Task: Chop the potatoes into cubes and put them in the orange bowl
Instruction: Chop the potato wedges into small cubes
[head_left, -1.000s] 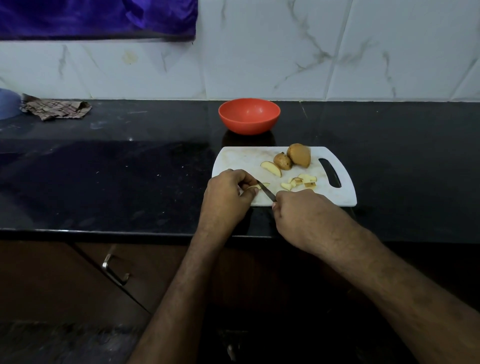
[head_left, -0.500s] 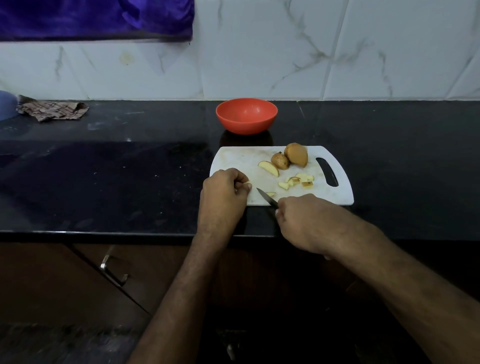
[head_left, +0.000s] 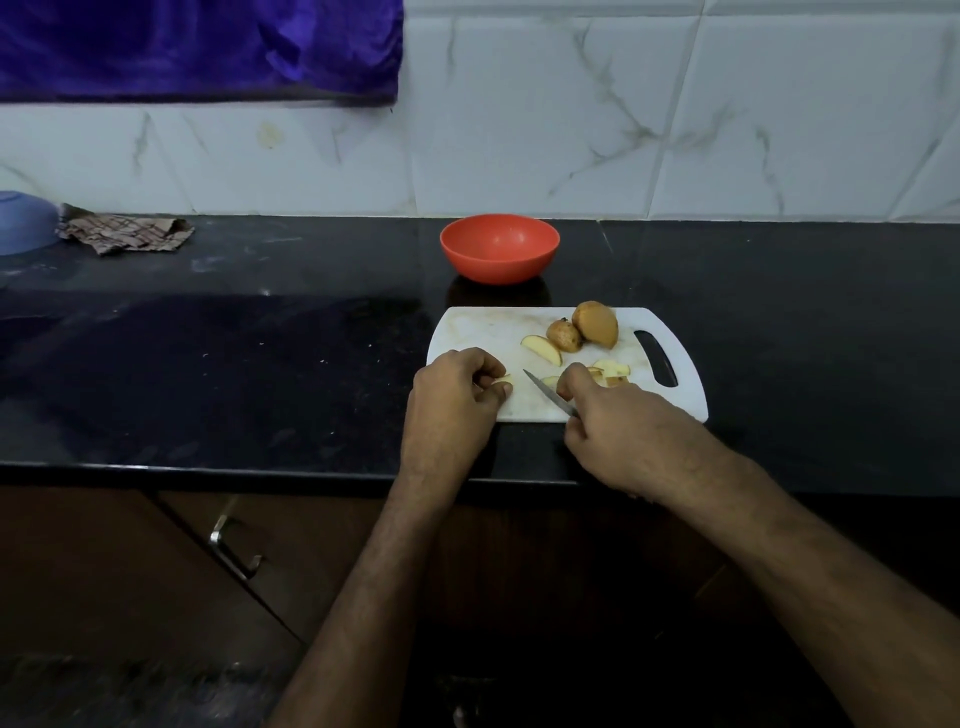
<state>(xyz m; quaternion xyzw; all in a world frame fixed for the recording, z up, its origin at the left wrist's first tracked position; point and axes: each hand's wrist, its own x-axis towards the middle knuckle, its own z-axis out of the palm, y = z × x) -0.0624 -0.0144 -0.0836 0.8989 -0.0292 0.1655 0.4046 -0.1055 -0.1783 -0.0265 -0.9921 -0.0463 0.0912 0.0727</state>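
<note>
While left hand (head_left: 457, 392) pinches potato piece (head_left: 503, 383) on white cutting board (head_left: 485, 332), I see right hand (head_left: 618, 415) clamped on knife (head_left: 549, 399); whole potatoes (head_left: 596, 325) at board's 12 o'clock, orange bowl (head_left: 500, 248) beyond on table (head_left: 260, 364).

We see two unpeeled brown potatoes (head_left: 587, 328) touching at the far side of the white board (head_left: 483, 332), a pale wedge (head_left: 542, 350) just left of them. Small cut pieces (head_left: 612, 370) lie toward the board's handle. Another piece (head_left: 503, 383) sits near the left edge. The orange bowl (head_left: 500, 248) stands upright beyond the board.
</note>
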